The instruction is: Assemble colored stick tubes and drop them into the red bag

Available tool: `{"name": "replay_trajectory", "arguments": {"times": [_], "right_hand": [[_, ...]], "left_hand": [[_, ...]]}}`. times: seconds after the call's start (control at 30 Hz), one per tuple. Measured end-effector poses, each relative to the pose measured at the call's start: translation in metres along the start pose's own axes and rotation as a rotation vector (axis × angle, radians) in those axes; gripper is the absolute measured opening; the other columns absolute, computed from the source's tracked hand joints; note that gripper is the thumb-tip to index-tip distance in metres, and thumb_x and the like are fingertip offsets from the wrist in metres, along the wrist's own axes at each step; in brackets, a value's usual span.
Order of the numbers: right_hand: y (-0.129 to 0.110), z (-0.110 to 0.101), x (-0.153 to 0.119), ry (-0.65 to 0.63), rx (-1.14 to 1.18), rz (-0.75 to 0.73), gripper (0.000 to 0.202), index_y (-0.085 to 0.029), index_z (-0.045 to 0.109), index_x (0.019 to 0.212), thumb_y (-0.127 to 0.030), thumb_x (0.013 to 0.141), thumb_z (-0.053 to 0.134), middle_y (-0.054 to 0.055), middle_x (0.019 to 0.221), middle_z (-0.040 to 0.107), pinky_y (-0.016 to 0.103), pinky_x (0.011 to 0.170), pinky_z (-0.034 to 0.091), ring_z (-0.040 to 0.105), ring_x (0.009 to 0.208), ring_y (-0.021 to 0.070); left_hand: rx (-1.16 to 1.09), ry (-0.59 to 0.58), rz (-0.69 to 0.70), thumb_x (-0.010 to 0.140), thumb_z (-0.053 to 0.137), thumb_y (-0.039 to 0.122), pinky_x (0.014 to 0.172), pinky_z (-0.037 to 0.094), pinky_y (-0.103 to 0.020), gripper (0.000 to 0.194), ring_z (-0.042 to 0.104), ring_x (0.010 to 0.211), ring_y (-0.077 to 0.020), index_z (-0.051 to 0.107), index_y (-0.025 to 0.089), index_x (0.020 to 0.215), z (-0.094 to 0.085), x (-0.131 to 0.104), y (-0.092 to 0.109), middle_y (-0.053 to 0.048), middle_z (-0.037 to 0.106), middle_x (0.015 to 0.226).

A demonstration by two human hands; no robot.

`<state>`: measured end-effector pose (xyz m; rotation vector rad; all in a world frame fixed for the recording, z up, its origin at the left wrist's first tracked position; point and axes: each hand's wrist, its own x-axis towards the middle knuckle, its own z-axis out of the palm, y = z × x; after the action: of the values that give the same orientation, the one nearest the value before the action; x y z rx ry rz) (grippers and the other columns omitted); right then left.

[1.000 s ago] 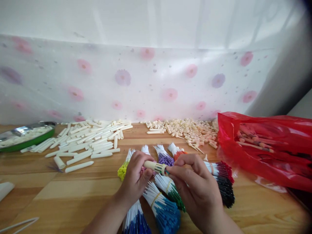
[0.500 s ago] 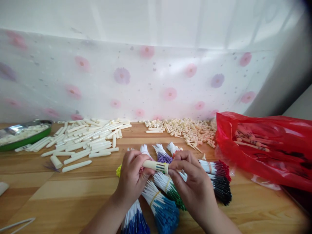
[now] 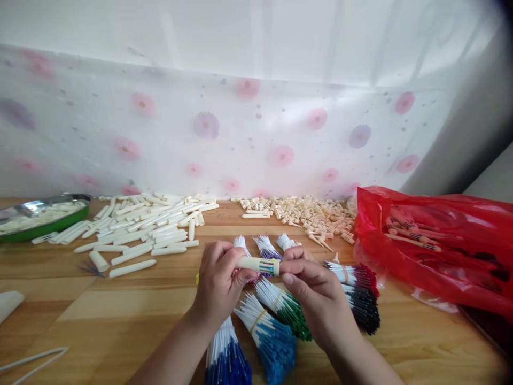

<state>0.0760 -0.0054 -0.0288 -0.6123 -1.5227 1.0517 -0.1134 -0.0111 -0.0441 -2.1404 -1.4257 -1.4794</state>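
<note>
A cream pen barrel [image 3: 256, 264] with coloured strips in slots near its right end lies almost level between my hands. My left hand [image 3: 218, 280] is closed on its left part, thumb and fingers pinching it. My right hand [image 3: 315, 289] has its fingertips pressed together at the slotted right end; whether they hold a small part is hidden. Under and around the hands are bundles of white refills with coloured ends: dark blue [image 3: 227, 355], light blue [image 3: 274, 345], green [image 3: 290, 315], black [image 3: 363, 310] and dark red [image 3: 360, 278].
Cream barrels [image 3: 148, 224] are heaped at the back left beside a green-rimmed tray [image 3: 60, 218]. Small cream parts [image 3: 312, 214] lie at the back centre. A red plastic bag [image 3: 425, 267] holding pens is on the right. A white cord [image 3: 40, 357] lies front left.
The barrel has turned slightly and shows more coloured strips in its slots. Both hands have shifted a little to the right, and the view has moved slightly.
</note>
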Motion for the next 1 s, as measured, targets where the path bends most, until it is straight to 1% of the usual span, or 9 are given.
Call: {"name": "replay_trajectory", "arguments": {"times": [0.1,0.17,0.3,0.4,0.5,0.63,0.77,0.9,1.0], "right_hand": [[-0.001,-0.002,-0.004,0.076,-0.121,-0.077,0.013,-0.027,0.07,0.09,-0.023,0.085,0.059,0.002,0.091,0.054,0.03,0.08,0.043,0.053,0.09,0.0156],[-0.004,0.004,-0.015,0.053,-0.294,-0.133,0.014,-0.024,0.068,0.093,-0.021,0.086,0.056,0.003,0.092,0.055,0.03,0.079,0.043,0.053,0.09,0.0161],[-0.015,0.036,-0.047,-0.339,-0.735,-0.052,0.013,-0.02,0.066,0.092,-0.021,0.086,0.054,0.005,0.087,0.063,0.031,0.077,0.042,0.055,0.085,0.0179],[-0.021,0.06,-0.061,-0.485,-1.032,0.084,0.014,-0.02,0.066,0.085,-0.032,0.084,0.059,0.004,0.082,0.065,0.033,0.078,0.04,0.055,0.083,0.0197],[-0.022,0.072,-0.064,-0.535,-1.204,0.177,0.022,-0.02,0.067,0.083,-0.041,0.081,0.061,0.005,0.084,0.068,0.034,0.077,0.039,0.058,0.084,0.0219],[-0.022,0.076,-0.061,-0.562,-1.362,0.248,0.019,-0.021,0.068,0.085,-0.032,0.085,0.053,0.005,0.088,0.07,0.034,0.077,0.039,0.061,0.088,0.0226],[-0.02,0.082,-0.056,-0.545,-1.451,0.3,0.02,-0.018,0.069,0.082,-0.026,0.081,0.05,0.008,0.086,0.071,0.035,0.075,0.041,0.063,0.086,0.0248],[-0.015,0.088,-0.05,-0.519,-1.483,0.337,0.022,-0.017,0.07,0.079,-0.021,0.076,0.049,0.01,0.082,0.072,0.036,0.073,0.042,0.066,0.08,0.0258],[-0.014,0.091,-0.049,-0.482,-1.51,0.357,0.021,-0.016,0.07,0.078,-0.02,0.074,0.049,0.011,0.082,0.072,0.037,0.074,0.043,0.066,0.081,0.0263]], "left_hand": [[-0.164,-0.098,-0.187,0.084,0.043,0.06,0.077,0.039,-0.034,0.045,0.049,0.084,-0.0224,0.06,0.019,0.082,0.002,0.001,-0.005,-0.006,0.055,0.083],[-0.237,-0.121,-0.357,0.085,0.044,0.054,0.078,0.038,-0.032,0.038,0.05,0.085,-0.0217,0.057,0.019,0.082,0.005,0.003,-0.013,-0.004,0.055,0.084],[-0.332,-0.21,-0.519,0.084,0.047,0.049,0.062,0.036,-0.025,0.032,0.048,0.068,-0.0164,0.054,0.019,0.074,0.012,0.004,-0.024,0.001,0.051,0.069],[-0.499,-0.285,-0.597,0.082,0.048,0.056,0.052,0.032,-0.022,0.04,0.042,0.055,-0.0119,0.051,0.019,0.068,0.016,0.001,-0.018,0.005,0.043,0.057],[-0.719,-0.378,-0.643,0.083,0.04,0.063,0.045,0.033,-0.021,0.049,0.037,0.044,-0.009,0.052,0.018,0.07,0.02,-0.003,-0.001,0.006,0.037,0.052],[-0.964,-0.486,-0.655,0.078,0.039,0.07,0.04,0.035,-0.02,0.053,0.031,0.04,-0.0065,0.05,0.018,0.071,0.024,-0.008,0.015,0.008,0.034,0.05],[-1.059,-0.543,-0.671,0.075,0.043,0.073,0.038,0.032,-0.019,0.054,0.032,0.037,-0.0057,0.046,0.019,0.069,0.031,-0.015,0.015,0.009,0.034,0.047],[-1.042,-0.593,-0.677,0.069,0.063,0.059,0.037,0.029,-0.018,0.044,0.036,0.037,-0.0057,0.047,0.019,0.067,0.039,-0.02,0.011,0.009,0.038,0.045],[-1.003,-0.571,-0.684,0.072,0.066,0.045,0.038,0.03,-0.018,0.032,0.036,0.037,-0.0057,0.047,0.019,0.069,0.042,-0.022,0.009,0.01,0.038,0.045]]}}
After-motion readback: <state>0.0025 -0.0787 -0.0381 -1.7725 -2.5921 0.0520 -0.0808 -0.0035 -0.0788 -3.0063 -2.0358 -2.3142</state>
